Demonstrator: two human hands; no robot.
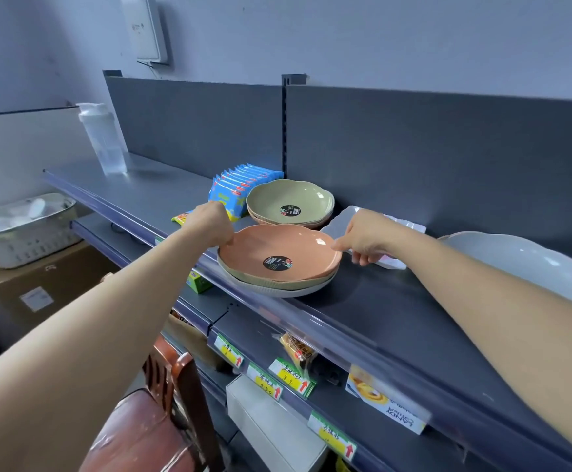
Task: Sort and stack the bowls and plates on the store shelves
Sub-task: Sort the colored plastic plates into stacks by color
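An orange plate (277,248) with a black round label lies on top of a short stack, over a beige plate (274,285) and a white one (298,293), near the front edge of the top shelf (397,311). My left hand (209,221) pinches the orange plate's left rim. My right hand (366,238) holds its right rim with the fingertips. Behind stands a second stack topped by a green bowl (289,199). A white scalloped plate (523,264) lies at the far right. A small white dish (342,223) sits behind my right hand.
Blue snack packets (240,185) stand left of the green bowl. A clear plastic bottle (102,137) stands at the shelf's left end. Lower shelves carry price tags (267,379) and goods. A brown chair (162,410) is below, a white basket (22,226) on a box at left.
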